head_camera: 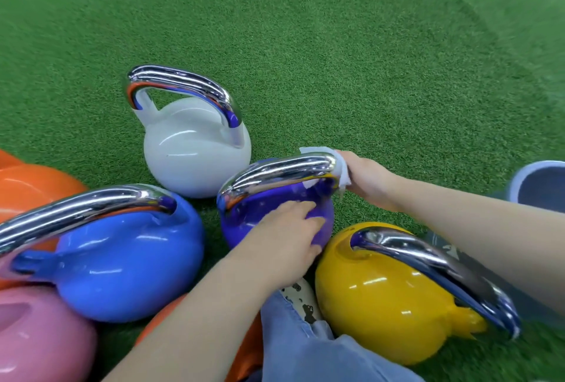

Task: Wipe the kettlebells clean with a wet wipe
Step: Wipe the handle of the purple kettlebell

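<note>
A purple kettlebell (244, 219) with a chrome handle (275, 172) stands on green turf at the centre. My right hand (367, 178) holds a white wet wipe (342, 172) wrapped over the right end of that handle. My left hand (287, 238) rests on the purple bell's body with its fingers spread against it. Around it stand a white kettlebell (195, 149), a blue one (128, 259) and a yellow one (385, 296), all with chrome handles.
An orange kettlebell (27, 186) and a pink one (39, 335) lie at the left edge. A grey-blue bucket rim (538, 183) shows at the right edge. My denim-clad knee (305, 348) is at the bottom. Green turf (336, 45) stretches ahead.
</note>
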`<state>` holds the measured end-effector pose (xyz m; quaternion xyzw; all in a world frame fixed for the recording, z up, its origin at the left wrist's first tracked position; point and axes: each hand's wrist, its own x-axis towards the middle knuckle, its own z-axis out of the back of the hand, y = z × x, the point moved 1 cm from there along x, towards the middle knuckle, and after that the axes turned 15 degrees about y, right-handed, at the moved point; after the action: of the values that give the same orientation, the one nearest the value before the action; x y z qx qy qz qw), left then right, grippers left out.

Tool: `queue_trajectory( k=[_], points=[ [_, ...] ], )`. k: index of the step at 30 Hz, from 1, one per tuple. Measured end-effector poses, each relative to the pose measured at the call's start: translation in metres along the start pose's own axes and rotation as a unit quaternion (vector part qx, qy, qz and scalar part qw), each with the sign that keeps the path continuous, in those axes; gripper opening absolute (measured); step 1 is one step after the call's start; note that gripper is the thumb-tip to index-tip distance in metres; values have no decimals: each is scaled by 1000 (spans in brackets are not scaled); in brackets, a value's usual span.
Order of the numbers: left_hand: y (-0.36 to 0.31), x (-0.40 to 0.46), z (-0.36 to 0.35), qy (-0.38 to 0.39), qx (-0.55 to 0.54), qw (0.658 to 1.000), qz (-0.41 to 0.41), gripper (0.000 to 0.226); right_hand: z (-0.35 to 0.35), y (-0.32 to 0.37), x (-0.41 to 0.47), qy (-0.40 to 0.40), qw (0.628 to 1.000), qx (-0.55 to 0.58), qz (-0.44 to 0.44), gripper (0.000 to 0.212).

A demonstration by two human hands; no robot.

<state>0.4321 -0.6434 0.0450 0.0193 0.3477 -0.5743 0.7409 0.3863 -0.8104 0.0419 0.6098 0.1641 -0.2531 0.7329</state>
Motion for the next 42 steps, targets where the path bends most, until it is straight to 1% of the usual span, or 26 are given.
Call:
queue_trajectory(
  k=[1,3,5,6,7,8,10,12,14,16,20,22,25,27,29,30,33,35,36,39,42],
  points=[
    [3,3,-4,19,28,999,22,54,-2,3,-1,9,1000,3,24,30],
    [8,6,-8,37,53,997,49,62,-7,10,0,21,993,-65,92,28],
    [11,6,-9,38,57,996,53,63,-10,13,0,17,981,-127,144,27],
    [11,6,-9,33,60,996,51,63,-9,12,1,16,980,-136,147,28],
    [11,6,-10,28,62,996,50,63,-6,8,0,18,984,-117,130,31],
    [12,6,-10,25,64,996,50,63,-2,3,1,13,992,-85,93,37],
    [12,7,-11,22,64,996,51,62,2,-16,5,-10,1000,-5,-1,46],
    [12,8,-10,19,59,997,51,62,-1,-27,10,-17,995,81,-50,43],
    [12,7,-10,16,54,997,48,61,-7,-28,12,-21,983,176,-46,41],
    [13,7,-10,15,53,998,44,60,-8,-22,8,-8,966,255,-31,41],
    [13,8,-9,11,48,998,44,57,-7,-14,4,23,946,323,-24,47],
    [13,8,-9,12,49,998,44,57,-8,-10,7,44,939,340,-42,43],
    [14,7,-9,12,51,998,44,58,-10,-8,13,46,936,343,-69,30],
    [14,6,-10,12,48,998,43,58,-10,-9,17,41,935,347,-69,25],
    [14,7,-10,10,48,998,43,58,-9,-14,19,37,938,339,-59,27],
    [15,7,-11,9,47,998,43,58,-7,-16,19,39,947,316,-50,28],
    [15,7,-10,10,46,998,42,58,0,-16,20,42,984,169,-27,36],
    [15,8,-10,9,47,998,40,58,5,-14,22,38,995,89,-21,38],
    [16,8,-10,7,47,998,40,58,6,-14,24,31,996,76,-23,37],
    [17,7,-11,4,50,998,38,59,6,-20,29,5,996,81,-35,33],
    [17,6,-12,7,45,998,37,59,1,-17,28,0,993,113,-18,32]
  ],
)
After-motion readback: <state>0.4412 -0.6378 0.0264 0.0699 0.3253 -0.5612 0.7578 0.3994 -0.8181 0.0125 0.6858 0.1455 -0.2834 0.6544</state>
